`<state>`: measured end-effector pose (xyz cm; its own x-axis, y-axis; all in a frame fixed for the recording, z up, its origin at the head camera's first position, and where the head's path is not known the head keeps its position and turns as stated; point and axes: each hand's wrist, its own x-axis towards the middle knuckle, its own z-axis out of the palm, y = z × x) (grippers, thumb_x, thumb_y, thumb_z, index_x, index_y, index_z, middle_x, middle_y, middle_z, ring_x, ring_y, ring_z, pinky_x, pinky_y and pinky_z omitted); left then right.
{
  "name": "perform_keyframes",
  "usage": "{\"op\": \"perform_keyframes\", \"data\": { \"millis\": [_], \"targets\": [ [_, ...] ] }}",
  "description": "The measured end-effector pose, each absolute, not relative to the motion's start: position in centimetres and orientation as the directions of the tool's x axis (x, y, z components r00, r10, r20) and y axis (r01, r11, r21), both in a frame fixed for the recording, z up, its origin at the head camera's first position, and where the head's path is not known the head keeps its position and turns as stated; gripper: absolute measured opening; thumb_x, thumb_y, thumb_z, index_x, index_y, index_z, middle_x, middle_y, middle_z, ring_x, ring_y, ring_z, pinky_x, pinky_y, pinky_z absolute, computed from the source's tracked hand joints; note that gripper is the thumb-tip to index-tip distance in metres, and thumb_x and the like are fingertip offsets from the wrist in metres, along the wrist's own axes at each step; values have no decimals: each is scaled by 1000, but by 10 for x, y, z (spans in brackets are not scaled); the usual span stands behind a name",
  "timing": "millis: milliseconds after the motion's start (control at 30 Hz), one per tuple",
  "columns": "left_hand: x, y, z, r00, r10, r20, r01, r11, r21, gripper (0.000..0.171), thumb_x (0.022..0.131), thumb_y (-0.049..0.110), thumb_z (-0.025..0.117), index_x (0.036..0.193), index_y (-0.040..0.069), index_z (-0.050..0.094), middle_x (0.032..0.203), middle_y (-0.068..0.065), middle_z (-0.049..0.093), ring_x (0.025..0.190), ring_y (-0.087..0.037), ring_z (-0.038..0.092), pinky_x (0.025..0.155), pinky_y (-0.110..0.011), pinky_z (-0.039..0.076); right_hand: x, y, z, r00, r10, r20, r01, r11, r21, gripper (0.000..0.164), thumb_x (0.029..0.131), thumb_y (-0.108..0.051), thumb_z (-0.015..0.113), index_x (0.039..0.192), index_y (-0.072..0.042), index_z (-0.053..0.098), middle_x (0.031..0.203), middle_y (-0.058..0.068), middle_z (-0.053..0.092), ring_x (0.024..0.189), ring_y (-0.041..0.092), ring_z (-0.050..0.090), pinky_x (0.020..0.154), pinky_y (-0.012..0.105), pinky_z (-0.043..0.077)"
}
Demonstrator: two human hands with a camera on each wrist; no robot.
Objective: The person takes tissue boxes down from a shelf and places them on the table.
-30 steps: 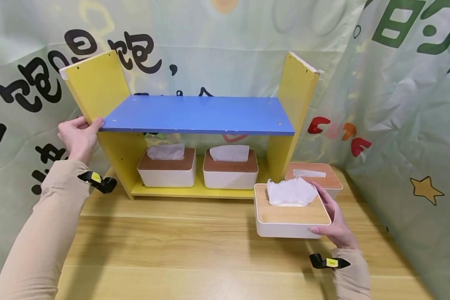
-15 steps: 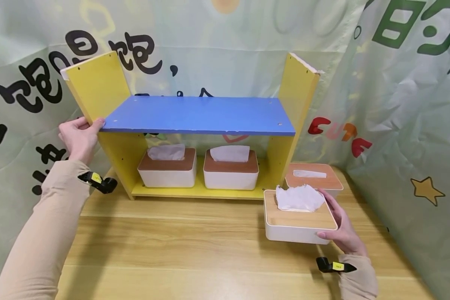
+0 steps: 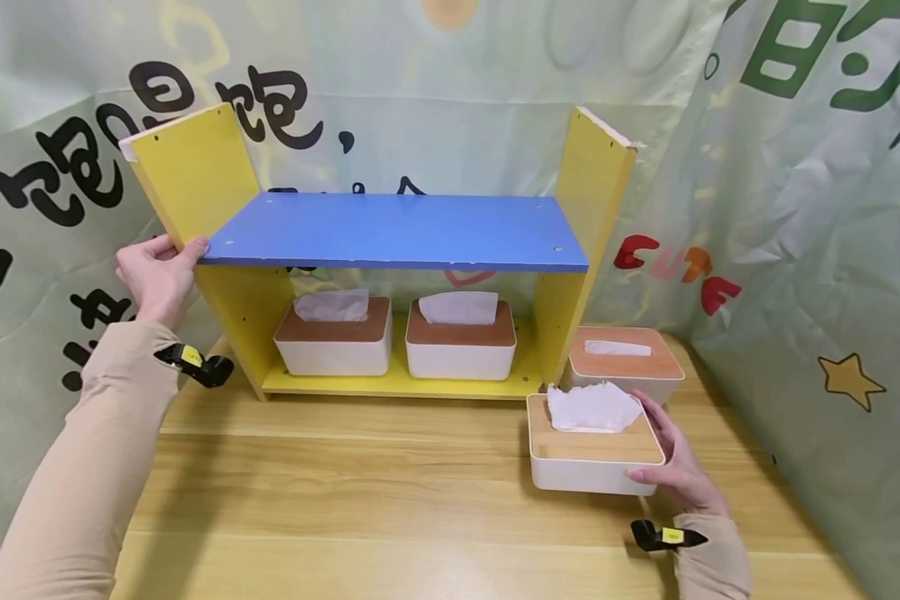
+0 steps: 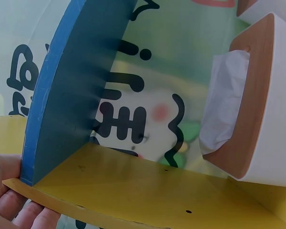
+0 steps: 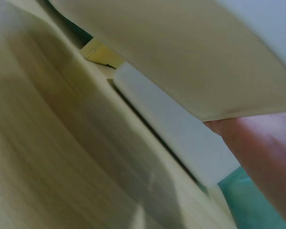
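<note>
In the head view my left hand [image 3: 157, 277] grips the front edge of the shelf unit's left side panel, its thumb by the blue shelf board [image 3: 397, 232]. The left wrist view shows the fingers [image 4: 27, 215] around the yellow panel [image 4: 128, 188]. My right hand [image 3: 678, 467] holds a white tissue box [image 3: 596, 477] with a wooden lid by its right side, thumb at the front. A tissue [image 3: 592, 407] sticks out of its top. From the right wrist view, the box's underside [image 5: 181, 52] is raised above the table. Its far fingers are partly hidden.
Two tissue boxes [image 3: 333, 354] [image 3: 461, 358] stand on the yellow bottom board [image 3: 397, 385]. Behind the held box, another tissue box [image 3: 618, 362] sits on the wooden table [image 3: 360, 500], right of the unit. A printed cloth [image 3: 810, 275] hangs behind and to the right.
My right hand has carried the tissue box a little to the right and nearer to me, then slightly back left and lower. The left hand keeps its place on the shelf unit.
</note>
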<state>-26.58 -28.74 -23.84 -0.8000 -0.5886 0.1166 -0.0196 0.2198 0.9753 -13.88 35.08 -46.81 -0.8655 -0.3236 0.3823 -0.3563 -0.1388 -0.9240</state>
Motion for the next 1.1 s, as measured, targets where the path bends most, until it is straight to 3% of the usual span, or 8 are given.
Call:
{"op": "perform_keyframes", "data": {
  "millis": [167, 267, 467, 567, 633, 700, 867, 1100],
  "targets": [
    [-267, -288, -238, -796, -596, 106, -16, 196, 981, 52, 88, 26, 77, 136, 10, 62, 53, 34, 55, 140, 4, 38, 83, -7, 46, -141, 353, -473, -858, -334, 391, -354, -166, -920, 107, 70, 24, 65, 158, 4, 8, 153, -9, 44, 129, -1, 51, 104, 14, 46],
    [-267, -289, -238, -795, -598, 104, -17, 193, 981, 52, 88, 26, 77, 135, 11, 63, 54, 33, 56, 136, 6, 41, 83, -7, 46, -141, 354, -476, -855, -345, 387, -348, -169, -922, 107, 71, 25, 64, 159, 2, 9, 152, -8, 44, 129, -1, 51, 104, 14, 46],
    [-267, -289, -238, -795, -598, 100, -11, 180, 984, 51, 88, 25, 77, 135, 11, 62, 57, 31, 57, 139, 10, 31, 82, -7, 45, -140, 359, -478, -862, -371, 346, -345, -70, -936, 110, 70, 22, 65, 159, 1, 6, 154, -13, 38, 131, -5, 45, 105, 8, 38],
    [-267, -289, -238, -791, -603, 103, 0, 167, 986, 51, 87, 24, 78, 134, 10, 63, 55, 31, 58, 111, 12, 55, 77, -6, 46, -139, 362, -479, -877, -395, 274, -292, -15, -956, 114, 70, 20, 68, 160, -1, 0, 154, -18, 31, 133, -10, 38, 104, 5, 35],
    [-266, -289, -237, -794, -597, 112, 15, 165, 986, 51, 87, 23, 78, 134, 9, 63, 54, 31, 58, 87, 17, 58, 74, -5, 46, -139, 365, -480, -885, -407, 224, -250, 12, -968, 117, 71, 18, 69, 160, -3, -3, 153, -20, 26, 133, -12, 35, 103, 5, 35],
    [-266, -289, -237, -794, -596, 118, 29, 157, 987, 52, 86, 21, 78, 133, 7, 63, 52, 29, 59, 65, 12, 60, 70, -5, 47, -139, 367, -481, -888, -423, 181, -203, 8, -979, 119, 73, 16, 70, 160, -6, -7, 153, -22, 22, 132, -13, 35, 102, 6, 37],
    [-266, -288, -237, -802, -586, 116, 34, 149, 988, 52, 86, 20, 78, 134, 6, 62, 51, 29, 59, 58, 13, 60, 66, -4, 47, -140, 370, -484, -878, -453, 153, -182, 19, -983, 123, 74, 13, 73, 158, -4, -15, 158, -19, 12, 134, -15, 29, 103, 5, 34],
    [-267, -289, -238, -803, -586, 108, 35, 135, 990, 53, 86, 20, 78, 135, 6, 61, 52, 29, 60, 64, 13, 59, 69, -4, 47, -136, 365, -482, -895, -418, 154, -191, 48, -980, 118, 80, 10, 69, 158, -4, -18, 165, 19, -23, 145, -15, 3, 105, -2, 18]
  ]
}}
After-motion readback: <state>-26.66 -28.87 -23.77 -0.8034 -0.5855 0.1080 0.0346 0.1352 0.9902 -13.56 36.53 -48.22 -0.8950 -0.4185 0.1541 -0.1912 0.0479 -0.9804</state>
